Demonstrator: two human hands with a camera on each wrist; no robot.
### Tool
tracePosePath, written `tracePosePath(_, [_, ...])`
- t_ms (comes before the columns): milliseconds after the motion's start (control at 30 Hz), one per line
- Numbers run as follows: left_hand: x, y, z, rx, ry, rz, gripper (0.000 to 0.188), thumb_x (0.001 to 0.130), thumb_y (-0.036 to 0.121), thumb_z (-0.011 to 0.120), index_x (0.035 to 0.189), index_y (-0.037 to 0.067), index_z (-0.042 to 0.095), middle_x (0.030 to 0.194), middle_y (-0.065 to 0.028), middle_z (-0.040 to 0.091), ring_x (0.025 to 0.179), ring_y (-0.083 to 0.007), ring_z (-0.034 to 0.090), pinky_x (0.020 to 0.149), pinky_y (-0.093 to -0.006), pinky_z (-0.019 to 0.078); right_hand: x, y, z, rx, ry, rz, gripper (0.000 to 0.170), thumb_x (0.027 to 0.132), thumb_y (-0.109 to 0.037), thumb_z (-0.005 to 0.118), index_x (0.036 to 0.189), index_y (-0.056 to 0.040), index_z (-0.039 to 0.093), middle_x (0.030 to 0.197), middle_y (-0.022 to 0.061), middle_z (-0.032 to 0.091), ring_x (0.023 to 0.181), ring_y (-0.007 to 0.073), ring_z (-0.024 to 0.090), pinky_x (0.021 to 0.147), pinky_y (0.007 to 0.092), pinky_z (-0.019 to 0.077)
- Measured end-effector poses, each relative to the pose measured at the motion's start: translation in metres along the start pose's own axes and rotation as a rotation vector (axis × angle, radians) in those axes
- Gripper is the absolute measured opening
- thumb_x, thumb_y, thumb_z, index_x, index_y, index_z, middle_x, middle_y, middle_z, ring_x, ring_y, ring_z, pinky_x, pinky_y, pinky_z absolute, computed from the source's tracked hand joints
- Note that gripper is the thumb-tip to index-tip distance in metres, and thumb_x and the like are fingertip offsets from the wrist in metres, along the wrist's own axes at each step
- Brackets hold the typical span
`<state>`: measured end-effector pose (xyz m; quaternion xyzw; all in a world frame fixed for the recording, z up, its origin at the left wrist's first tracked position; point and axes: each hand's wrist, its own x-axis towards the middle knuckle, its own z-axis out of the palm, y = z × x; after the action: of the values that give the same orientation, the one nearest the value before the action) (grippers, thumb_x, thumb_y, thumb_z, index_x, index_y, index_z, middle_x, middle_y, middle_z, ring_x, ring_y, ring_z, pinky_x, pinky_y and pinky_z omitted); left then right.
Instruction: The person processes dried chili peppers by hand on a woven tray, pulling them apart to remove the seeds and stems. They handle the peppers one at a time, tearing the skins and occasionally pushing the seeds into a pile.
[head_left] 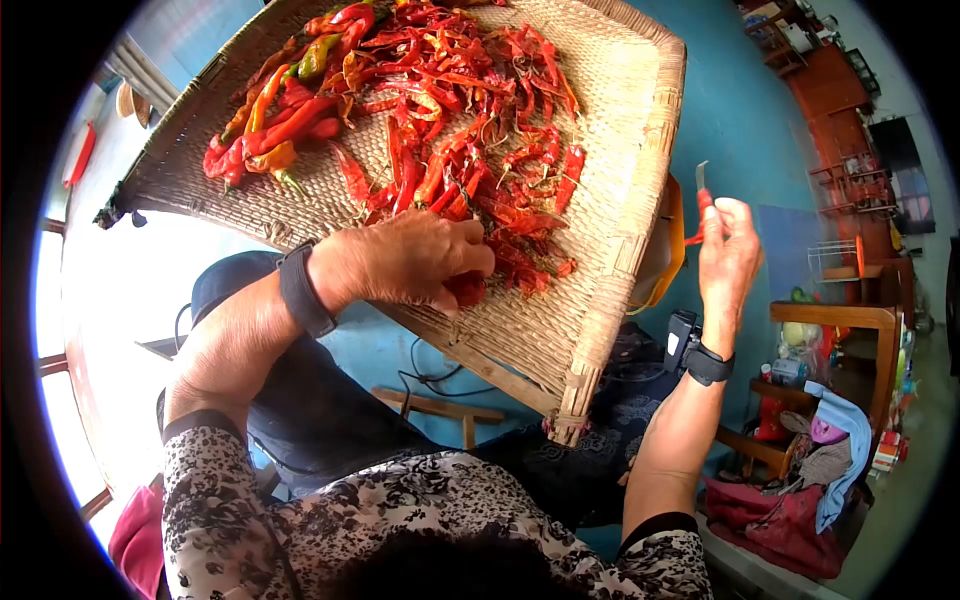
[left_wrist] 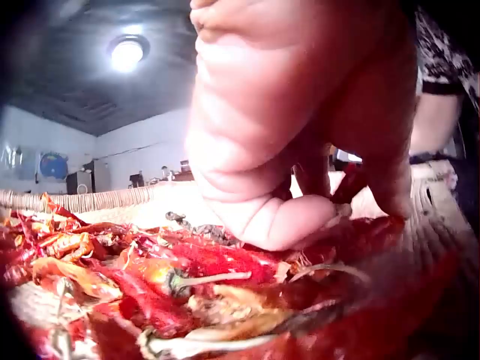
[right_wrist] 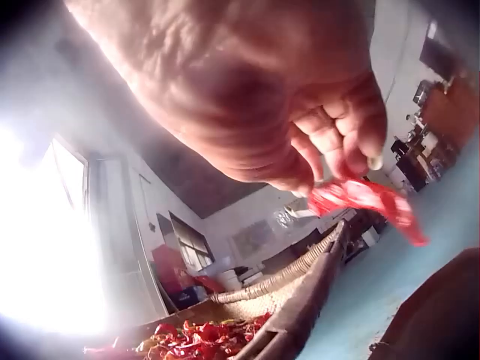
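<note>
Patterned shirt [head_left: 420, 495]; left hand [head_left: 415, 257] pinching chilli [head_left: 467, 290] within tray [head_left: 640, 150], right hand [head_left: 728, 262] another chilli [right_wrist: 367, 198] outside edge, over open floor [head_left: 728, 110]

The top edge cuts off the woven tray [head_left: 622, 120] and some of its peppers [head_left: 445, 75]. The left fingers [head_left: 474, 250] cover the peppers right under them. The tray hides part of a yellow thing [head_left: 680, 238], so I cannot tell what it is. A thin pale bit [head_left: 701, 176] over the right fingers [head_left: 738, 213] is too small to name. In the right wrist view, the held pepper [right_wrist: 367, 199] has a blurry end.
</note>
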<state>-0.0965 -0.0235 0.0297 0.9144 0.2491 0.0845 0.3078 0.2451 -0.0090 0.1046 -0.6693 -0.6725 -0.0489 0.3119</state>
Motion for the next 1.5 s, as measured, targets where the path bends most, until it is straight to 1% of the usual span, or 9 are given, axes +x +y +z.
tracePosePath(67, [0.003, -0.003, 0.006, 0.019, 0.000, -0.007, 0.035, 0.079, 0.034, 0.073, 0.099, 0.007, 0.061, 0.102, -0.0136, 0.058, 0.085, -0.0344, 0.063, 0.073, -0.0445, 0.0501, -0.003, 0.013, 0.012, -0.091, 0.024, -0.196, 0.024, 0.089, -0.009, 0.064, 0.111, -0.0012, 0.061, 0.099, 0.0197, 0.067, 0.086, 0.0341, 0.066, 0.076, 0.0419, 0.0518])
tracePosePath(233, [0.018, -0.019, 0.004, 0.077, 0.064, -0.040, 0.019, 0.086, 0.021, 0.066, 0.094, 0.005, 0.060, 0.093, -0.0126, 0.061, 0.084, -0.0337, 0.063, 0.069, -0.0414, 0.0516, -0.014, -0.040, 0.024, 0.134, -0.147, -0.347, 0.023, 0.087, -0.008, 0.066, 0.109, -0.0019, 0.062, 0.098, 0.0161, 0.066, 0.083, 0.0275, 0.066, 0.073, 0.0360, 0.0539])
tracePosePath(367, [0.040, -0.021, 0.007, -0.048, 0.399, -0.057, 0.018, 0.088, 0.020, 0.064, 0.093, 0.003, 0.061, 0.081, -0.0174, 0.064, 0.078, -0.0350, 0.065, 0.068, -0.0432, 0.0512, -0.027, -0.091, 0.029, 0.354, -0.582, -0.329, 0.032, 0.086, -0.012, 0.070, 0.115, -0.0035, 0.060, 0.099, 0.0162, 0.067, 0.075, 0.0237, 0.068, 0.065, 0.0355, 0.0555])
tracePosePath(500, [0.049, -0.001, -0.001, -0.306, 0.492, -0.081, 0.023, 0.087, 0.024, 0.065, 0.096, 0.002, 0.063, 0.080, -0.0196, 0.065, 0.077, -0.0391, 0.064, 0.067, -0.0461, 0.0512, -0.033, -0.101, 0.042, 0.458, -0.677, -0.303, 0.032, 0.085, -0.012, 0.071, 0.113, -0.0030, 0.057, 0.087, 0.0183, 0.066, 0.073, 0.0279, 0.068, 0.061, 0.0374, 0.0537])
tracePosePath(767, [0.060, -0.007, 0.010, -0.363, 0.536, 0.108, 0.022, 0.086, 0.017, 0.068, 0.100, 0.000, 0.065, 0.089, -0.0189, 0.066, 0.084, -0.0379, 0.064, 0.073, -0.0432, 0.0518, -0.034, -0.093, 0.048, 0.508, -0.533, -0.276, 0.008, 0.088, -0.002, 0.061, 0.089, -0.0033, 0.054, 0.069, 0.0130, 0.057, 0.062, 0.0291, 0.059, 0.059, 0.0352, 0.0473])
tracePosePath(900, [0.058, -0.012, 0.005, -0.354, 0.557, 0.112, 0.021, 0.090, 0.019, 0.066, 0.103, 0.002, 0.064, 0.092, -0.0134, 0.066, 0.088, -0.0294, 0.065, 0.075, -0.0367, 0.0519, -0.031, -0.086, 0.041, 0.450, -0.193, -0.297, 0.008, 0.086, 0.001, 0.061, 0.086, -0.0058, 0.059, 0.065, 0.0072, 0.055, 0.056, 0.0118, 0.055, 0.052, 0.0282, 0.0448])
tracePosePath(1100, [0.057, -0.037, 0.002, 0.222, 0.640, -0.185, 0.023, 0.087, 0.018, 0.065, 0.106, 0.006, 0.060, 0.094, -0.0141, 0.062, 0.087, -0.0338, 0.063, 0.073, -0.0433, 0.0531, -0.004, -0.029, 0.007, 0.540, 0.246, -0.038, 0.006, 0.094, -0.007, 0.062, 0.095, -0.0014, 0.059, 0.079, 0.0006, 0.061, 0.066, 0.0071, 0.057, 0.058, 0.0221, 0.0497])
tracePosePath(1367, [0.069, -0.053, 0.011, 0.400, 0.455, -0.272, 0.020, 0.081, 0.021, 0.068, 0.090, 0.006, 0.058, 0.093, -0.0120, 0.062, 0.081, -0.0339, 0.064, 0.067, -0.0441, 0.0531, 0.001, 0.032, 0.002, 0.134, 0.064, -0.014, 0.011, 0.092, -0.011, 0.063, 0.100, -0.0033, 0.063, 0.075, 0.0065, 0.064, 0.066, 0.0124, 0.058, 0.062, 0.0293, 0.0489])
tracePosePath(1500, [0.070, -0.061, 0.013, 0.389, 0.440, -0.240, 0.010, 0.078, 0.012, 0.061, 0.084, 0.005, 0.058, 0.089, -0.0122, 0.062, 0.076, -0.0342, 0.064, 0.063, -0.0444, 0.0526, -0.006, -0.016, 0.012, 0.176, -0.045, -0.165, 0.010, 0.092, -0.011, 0.063, 0.098, -0.0026, 0.063, 0.080, 0.0122, 0.067, 0.068, 0.0202, 0.064, 0.064, 0.0335, 0.0510])
